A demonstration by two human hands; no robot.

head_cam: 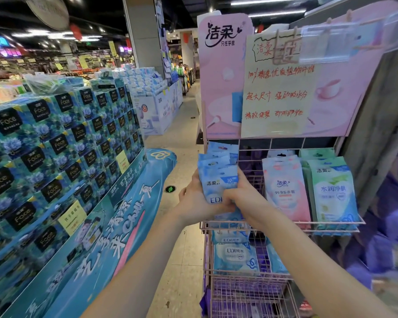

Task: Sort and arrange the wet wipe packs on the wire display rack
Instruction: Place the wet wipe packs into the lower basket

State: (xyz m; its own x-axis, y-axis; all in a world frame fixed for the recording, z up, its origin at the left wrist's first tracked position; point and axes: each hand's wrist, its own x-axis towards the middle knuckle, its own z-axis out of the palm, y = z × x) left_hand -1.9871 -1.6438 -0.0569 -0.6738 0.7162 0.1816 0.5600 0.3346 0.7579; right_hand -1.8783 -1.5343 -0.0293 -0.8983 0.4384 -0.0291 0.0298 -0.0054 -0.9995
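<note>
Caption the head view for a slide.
Left hand and right hand grip blue wipe packs at the pink wire rack.

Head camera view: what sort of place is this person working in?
Most likely a supermarket aisle. A pink wire display rack holds pink-white wet wipe packs under a handwritten paper sign, a large stack of blue-green tissue boxes stands at the left, and stocked shelves fill the background.

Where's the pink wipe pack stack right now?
In the head view, the pink pack stack stands upright in the upper wire shelf, right of centre, between the gripped blue packs on its left and the green pack stack on its right.
</note>
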